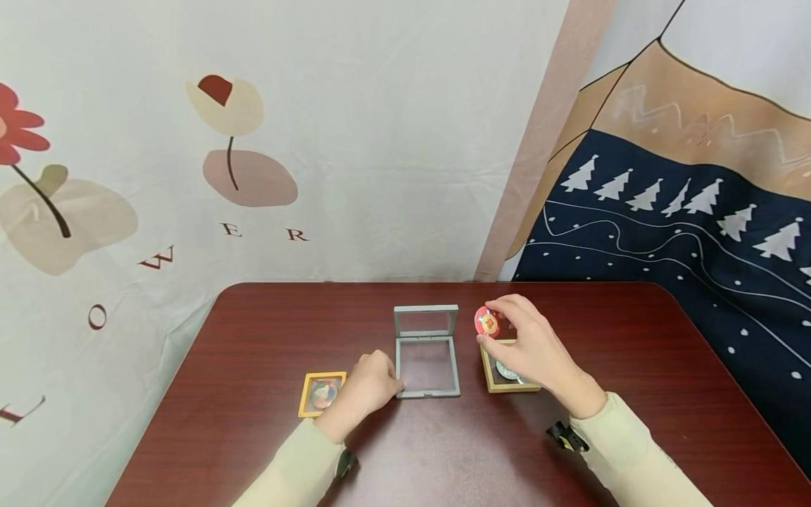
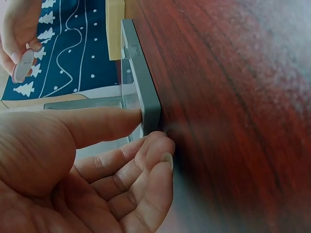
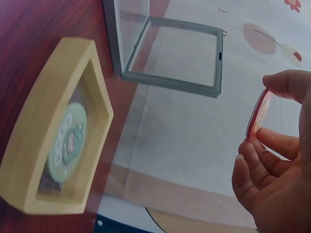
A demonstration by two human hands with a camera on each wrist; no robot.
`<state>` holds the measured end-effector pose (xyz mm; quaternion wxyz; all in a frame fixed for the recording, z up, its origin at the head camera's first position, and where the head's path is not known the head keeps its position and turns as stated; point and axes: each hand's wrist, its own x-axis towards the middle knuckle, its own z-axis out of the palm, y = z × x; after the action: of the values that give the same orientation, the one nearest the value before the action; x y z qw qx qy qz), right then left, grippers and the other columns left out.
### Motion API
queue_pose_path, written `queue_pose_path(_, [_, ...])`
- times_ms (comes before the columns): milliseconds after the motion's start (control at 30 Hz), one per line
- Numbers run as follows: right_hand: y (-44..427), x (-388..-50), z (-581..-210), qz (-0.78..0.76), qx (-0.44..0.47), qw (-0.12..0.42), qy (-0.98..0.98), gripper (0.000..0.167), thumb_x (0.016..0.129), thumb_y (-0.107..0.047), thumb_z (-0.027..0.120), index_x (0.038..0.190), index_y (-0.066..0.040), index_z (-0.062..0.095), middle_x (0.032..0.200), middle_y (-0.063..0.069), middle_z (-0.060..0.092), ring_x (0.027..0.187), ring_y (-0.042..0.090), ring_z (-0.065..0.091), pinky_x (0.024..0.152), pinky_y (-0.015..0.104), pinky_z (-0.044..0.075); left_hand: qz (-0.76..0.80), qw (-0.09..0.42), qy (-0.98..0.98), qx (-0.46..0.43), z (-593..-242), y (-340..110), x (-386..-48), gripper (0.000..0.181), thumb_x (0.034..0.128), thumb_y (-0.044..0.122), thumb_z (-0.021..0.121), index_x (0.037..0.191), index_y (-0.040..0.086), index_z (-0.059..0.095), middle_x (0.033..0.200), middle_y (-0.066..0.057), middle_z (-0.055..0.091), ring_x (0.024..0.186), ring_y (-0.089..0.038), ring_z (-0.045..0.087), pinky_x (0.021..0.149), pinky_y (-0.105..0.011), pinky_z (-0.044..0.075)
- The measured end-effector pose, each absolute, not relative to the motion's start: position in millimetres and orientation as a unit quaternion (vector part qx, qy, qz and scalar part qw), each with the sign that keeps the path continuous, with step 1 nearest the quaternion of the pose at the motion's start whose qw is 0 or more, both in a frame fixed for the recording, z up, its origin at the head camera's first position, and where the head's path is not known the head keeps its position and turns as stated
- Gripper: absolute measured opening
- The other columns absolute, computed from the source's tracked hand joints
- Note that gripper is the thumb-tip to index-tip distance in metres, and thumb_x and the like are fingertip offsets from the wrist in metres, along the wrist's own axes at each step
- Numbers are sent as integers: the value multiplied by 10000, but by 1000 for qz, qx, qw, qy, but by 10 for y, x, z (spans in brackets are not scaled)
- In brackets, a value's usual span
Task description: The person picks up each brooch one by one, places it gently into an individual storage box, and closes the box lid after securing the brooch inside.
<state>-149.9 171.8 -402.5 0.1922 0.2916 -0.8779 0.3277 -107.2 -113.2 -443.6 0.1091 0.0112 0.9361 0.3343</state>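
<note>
A grey square display frame (image 1: 459,366) stands with its hinged lid raised and clear film in both halves. At its near left corner, my left hand (image 1: 374,380) holds the edge between thumb and curled fingers; the thumb (image 2: 114,121) presses on the side. Between thumb and fingertips, my right hand (image 1: 529,341) pinches a red round disc (image 1: 487,322) with a yellow centre, raised above the table. From the left, its pale back (image 2: 23,66) shows. Below the right hand sits a yellow frame (image 3: 22,131) with a green round piece (image 3: 68,143) inside, partly hidden in the head view.
A smaller orange-yellow frame (image 1: 306,394) with a round picture piece lies left of the left hand, partly covered by the wrist. Everything rests on a dark red wooden table (image 1: 234,436). Printed cloths (image 1: 380,141) hang behind its far edge.
</note>
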Motion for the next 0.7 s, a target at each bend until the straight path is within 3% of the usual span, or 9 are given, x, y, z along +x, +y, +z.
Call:
queue_pose_path(267, [1575, -1455, -4065, 338, 285, 153, -884, 453, 812, -186, 864, 1220, -80, 698, 1170, -12, 637, 994, 171, 603, 798, 402, 567, 338, 112, 935, 7, -4447, -1138, -1019, 600, 896, 91, 787, 494, 187, 352, 468, 114, 224, 457, -76, 250, 478, -246, 262])
queue_pose_path(700, [1294, -1401, -4142, 338, 311, 150, -876, 431, 813, -176, 859, 1208, -84, 713, 1136, -20, 640, 1017, 142, 584, 785, 325, 541, 351, 112, 930, 14, -4446, -1176, -915, 587, 898, 68, 772, 501, 186, 355, 474, 117, 230, 463, -76, 248, 474, -245, 242])
